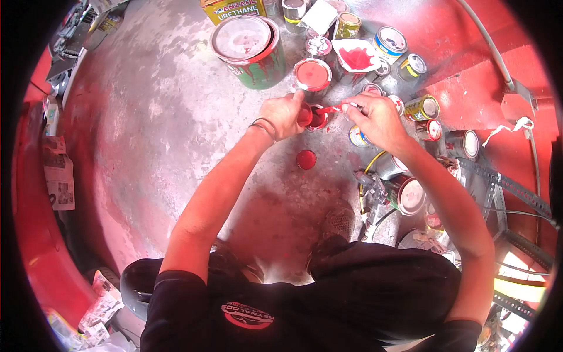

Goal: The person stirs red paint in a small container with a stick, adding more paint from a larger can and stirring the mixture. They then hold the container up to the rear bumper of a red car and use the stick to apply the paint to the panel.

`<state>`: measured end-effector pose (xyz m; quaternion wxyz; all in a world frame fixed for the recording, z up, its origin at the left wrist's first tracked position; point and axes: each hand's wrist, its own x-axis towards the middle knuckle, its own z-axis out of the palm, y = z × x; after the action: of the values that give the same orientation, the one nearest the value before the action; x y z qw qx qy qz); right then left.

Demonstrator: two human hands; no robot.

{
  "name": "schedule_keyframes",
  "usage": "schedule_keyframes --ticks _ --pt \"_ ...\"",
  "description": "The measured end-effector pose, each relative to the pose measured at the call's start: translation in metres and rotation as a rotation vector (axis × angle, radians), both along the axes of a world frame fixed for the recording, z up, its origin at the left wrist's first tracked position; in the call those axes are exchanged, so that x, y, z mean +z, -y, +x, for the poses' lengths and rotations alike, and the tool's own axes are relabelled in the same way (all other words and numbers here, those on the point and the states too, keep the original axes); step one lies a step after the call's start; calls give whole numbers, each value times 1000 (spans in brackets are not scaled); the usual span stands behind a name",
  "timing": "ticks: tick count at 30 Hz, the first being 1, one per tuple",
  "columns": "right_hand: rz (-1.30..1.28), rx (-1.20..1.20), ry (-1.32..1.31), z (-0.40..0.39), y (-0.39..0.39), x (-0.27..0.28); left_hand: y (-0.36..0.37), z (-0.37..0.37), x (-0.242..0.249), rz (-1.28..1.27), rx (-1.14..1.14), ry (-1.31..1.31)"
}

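Blotchy floor (pixel 176 88) fills my feed, and up ahead sits the big green can (pixel 258 69), lid on top, red drips down its side; I'd call it heavy. Next, the red-topped can (pixel 312 75); paint or lid, I can't tell. Now the left hand (pixel 281 115), closed round a small red container (pixel 304 115) beside an open can (pixel 318 121) with red inside: light, I judge, slippery if wet, best held by its wall. Right hand (pixel 375 114) pinches a red-coated stick (pixel 332 110) above the open can; probably stiff, best gripped at the end away from the paint.
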<state>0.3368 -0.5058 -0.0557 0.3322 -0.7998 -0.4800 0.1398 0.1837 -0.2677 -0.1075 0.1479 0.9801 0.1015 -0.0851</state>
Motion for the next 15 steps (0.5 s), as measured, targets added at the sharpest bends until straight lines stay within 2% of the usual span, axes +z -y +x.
schedule_keyframes --ticks 4,15 --pt "37 -41 -18 1 1 -6 -3 -4 -7 28 -40 146" --pt "27 -40 -16 0 3 -7 -1 1 1 54 -81 83"
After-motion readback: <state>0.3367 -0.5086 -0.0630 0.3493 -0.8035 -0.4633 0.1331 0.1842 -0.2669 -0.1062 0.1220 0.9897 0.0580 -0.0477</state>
